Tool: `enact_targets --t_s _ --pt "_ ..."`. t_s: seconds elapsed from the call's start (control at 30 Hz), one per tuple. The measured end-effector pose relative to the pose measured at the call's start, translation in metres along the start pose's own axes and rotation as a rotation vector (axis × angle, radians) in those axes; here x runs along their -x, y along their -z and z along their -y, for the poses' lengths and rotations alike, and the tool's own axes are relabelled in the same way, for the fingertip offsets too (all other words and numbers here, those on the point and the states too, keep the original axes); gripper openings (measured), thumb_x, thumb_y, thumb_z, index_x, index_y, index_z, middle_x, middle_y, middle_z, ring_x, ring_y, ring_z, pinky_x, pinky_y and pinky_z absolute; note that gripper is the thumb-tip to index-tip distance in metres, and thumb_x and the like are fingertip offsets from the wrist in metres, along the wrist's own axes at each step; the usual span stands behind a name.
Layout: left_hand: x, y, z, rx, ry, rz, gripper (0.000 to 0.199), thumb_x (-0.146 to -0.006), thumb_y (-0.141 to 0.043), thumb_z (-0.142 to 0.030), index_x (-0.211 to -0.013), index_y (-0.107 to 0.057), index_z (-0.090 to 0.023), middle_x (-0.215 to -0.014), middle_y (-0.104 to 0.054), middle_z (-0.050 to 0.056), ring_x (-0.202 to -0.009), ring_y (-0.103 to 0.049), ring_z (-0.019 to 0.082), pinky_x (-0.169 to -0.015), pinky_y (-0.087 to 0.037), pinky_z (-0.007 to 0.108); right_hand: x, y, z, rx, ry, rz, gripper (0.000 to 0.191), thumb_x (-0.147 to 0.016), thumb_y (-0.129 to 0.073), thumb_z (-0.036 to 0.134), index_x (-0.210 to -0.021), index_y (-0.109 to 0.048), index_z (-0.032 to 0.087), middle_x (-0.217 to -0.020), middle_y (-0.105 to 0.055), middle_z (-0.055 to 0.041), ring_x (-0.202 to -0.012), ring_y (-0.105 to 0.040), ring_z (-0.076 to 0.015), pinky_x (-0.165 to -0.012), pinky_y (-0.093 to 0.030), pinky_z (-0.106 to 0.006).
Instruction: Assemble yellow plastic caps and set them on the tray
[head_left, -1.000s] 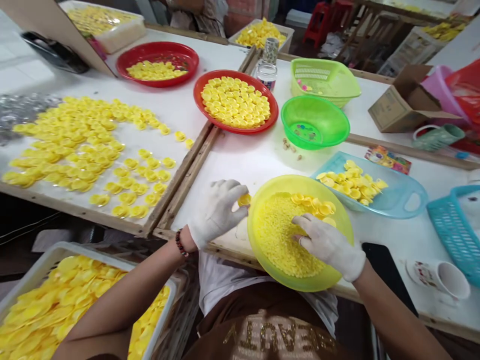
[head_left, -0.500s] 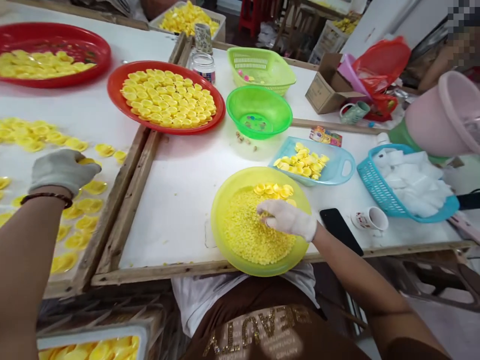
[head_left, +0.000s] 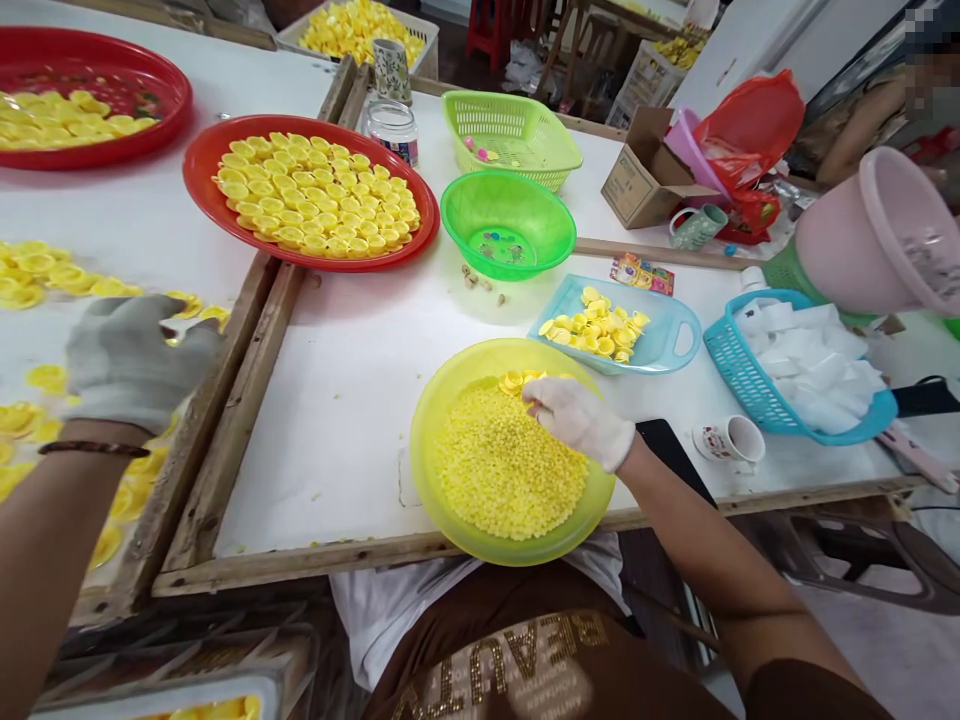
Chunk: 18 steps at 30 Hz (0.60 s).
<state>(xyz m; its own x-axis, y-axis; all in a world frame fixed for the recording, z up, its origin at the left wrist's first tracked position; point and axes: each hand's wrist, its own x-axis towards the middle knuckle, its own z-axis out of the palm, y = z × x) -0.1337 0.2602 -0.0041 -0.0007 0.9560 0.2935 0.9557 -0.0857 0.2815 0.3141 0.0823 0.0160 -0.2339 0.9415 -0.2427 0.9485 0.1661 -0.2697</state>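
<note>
My left hand [head_left: 139,360], in a grey-white glove, is over the left board [head_left: 172,205] among small yellow shallow cups [head_left: 49,265]. Its thumb and forefinger are apart with a gap between them, and I see no piece in that gap. White-gloved, my right hand [head_left: 577,418] hovers at the right side of the yellow bowl [head_left: 424,455]. The fingers are curled together; whatever they hold, if anything, is hidden. Yellow granules [head_left: 510,475] fill much of the bowl, and several yellow cups [head_left: 514,382] rest at its far edge, partly behind my fingers.
A red tray [head_left: 202,205] of yellow cups and a green bowl [head_left: 461,225] stand farther back. A blue scoop-shaped tray [head_left: 664,330], a phone [head_left: 671,455], a mug [head_left: 720,440] and a blue basket [head_left: 731,350] lie to the right. Wooden rails [head_left: 225,430] edge the boards.
My left hand has shifted slightly right, and the yellow cup between its fingers no longer shows there. My right hand has risen off the granules, its fingers curling closer. The view has tilted slightly.
</note>
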Motion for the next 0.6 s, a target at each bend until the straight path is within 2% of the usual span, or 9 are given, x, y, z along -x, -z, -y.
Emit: enact_targets --t_s 0.03,0.1,0.13,0.2,0.3,0.37,0.43,0.5,0.6 --pt "0.012 0.002 -0.029 0.022 -0.060 -0.087 0.043 -0.087 -0.050 -0.053 -0.108 -0.066 -0.019 -0.097 -0.067 0.009 -0.106 -0.058 0.029 -0.100 -0.048 0.048 0.008 -0.004 0.006 0.000 0.010 0.051 0.014 -0.093 -0.051 0.012 -0.100 -0.062 0.018 -0.100 -0.068 -0.0072 -0.094 -0.062 -0.0197 -0.087 -0.046 -0.032" --pt "0.038 0.003 -0.095 0.158 -0.293 -0.085 0.034 -0.092 -0.051 -0.046 -0.104 -0.067 -0.018 -0.102 -0.068 0.009 -0.099 -0.061 0.024 -0.095 -0.050 0.038 0.021 -0.014 0.020 0.024 0.004 0.119 0.010 -0.092 -0.057 0.018 -0.099 -0.063 0.017 -0.101 -0.067 -0.0100 -0.087 -0.063 -0.0215 -0.077 -0.047 -0.033" --pt "0.052 0.001 -0.129 0.254 -0.410 -0.008 0.031 -0.093 -0.052 -0.043 -0.105 -0.067 -0.018 -0.103 -0.068 0.009 -0.093 -0.062 0.022 -0.091 -0.051 0.035 0.026 -0.019 0.027 0.043 -0.002 0.131 0.011 -0.092 -0.058 0.019 -0.101 -0.063 0.016 -0.102 -0.066 -0.0115 -0.084 -0.063 -0.0221 -0.072 -0.047 -0.033" --pt "0.075 -0.011 -0.192 0.402 -0.550 0.182 0.026 -0.094 -0.050 -0.036 -0.104 -0.067 -0.019 -0.104 -0.068 0.008 -0.087 -0.064 0.019 -0.083 -0.052 0.032 0.032 -0.030 0.038 0.081 -0.003 0.149 0.014 -0.094 -0.054 0.017 -0.105 -0.063 0.015 -0.105 -0.065 -0.0137 -0.081 -0.063 -0.0226 -0.065 -0.045 -0.033" --pt "0.093 -0.041 -0.264 0.256 -0.592 0.490 0.019 -0.091 -0.055 -0.032 -0.097 -0.067 -0.018 -0.102 -0.068 0.011 -0.090 -0.066 0.024 -0.077 -0.050 0.035 0.037 -0.038 0.041 0.070 0.045 0.148 0.016 -0.095 -0.048 0.012 -0.103 -0.062 0.015 -0.104 -0.066 -0.0128 -0.083 -0.062 -0.0214 -0.068 -0.045 -0.033" --pt "0.094 -0.061 -0.292 0.168 -0.568 0.566 0.017 -0.089 -0.059 -0.032 -0.092 -0.067 -0.017 -0.099 -0.068 0.014 -0.087 -0.066 0.027 -0.070 -0.049 0.036 0.040 -0.037 0.033 0.030 0.087 0.139 0.013 -0.095 -0.050 0.013 -0.101 -0.061 0.016 -0.103 -0.066 -0.0103 -0.088 -0.061 -0.0203 -0.075 -0.046 -0.032" --pt "0.092 -0.074 -0.304 0.155 -0.554 0.574 0.016 -0.087 -0.061 -0.030 -0.093 -0.067 -0.017 -0.098 -0.069 0.014 -0.085 -0.067 0.028 -0.067 -0.048 0.036 0.043 -0.031 0.022 -0.025 0.111 0.109 0.010 -0.095 -0.052 0.015 -0.099 -0.061 0.017 -0.102 -0.065 -0.0079 -0.091 -0.060 -0.0189 -0.080 -0.046 -0.031" --pt "0.093 -0.076 -0.304 0.147 -0.548 0.575 0.018 -0.087 -0.062 -0.030 -0.099 -0.066 -0.017 -0.102 -0.068 0.014 -0.088 -0.067 0.028 -0.068 -0.048 0.035 0.046 -0.022 0.009 -0.114 0.108 0.015 0.010 -0.096 -0.050 0.014 -0.096 -0.060 0.018 -0.100 -0.065 -0.0063 -0.089 -0.059 -0.0177 -0.082 -0.046 -0.031" --pt "0.102 -0.066 -0.290 0.233 -0.539 0.559 0.025 -0.086 -0.065 -0.031 -0.106 -0.061 -0.017 -0.111 -0.066 0.012 -0.093 -0.066 0.025 -0.073 -0.051 0.034 0.044 -0.007 -0.004 -0.276 0.126 -0.214 0.013 -0.094 -0.050 0.011 -0.092 -0.059 0.020 -0.093 -0.064 -0.0037 -0.088 -0.058 -0.0173 -0.083 -0.046 -0.031"
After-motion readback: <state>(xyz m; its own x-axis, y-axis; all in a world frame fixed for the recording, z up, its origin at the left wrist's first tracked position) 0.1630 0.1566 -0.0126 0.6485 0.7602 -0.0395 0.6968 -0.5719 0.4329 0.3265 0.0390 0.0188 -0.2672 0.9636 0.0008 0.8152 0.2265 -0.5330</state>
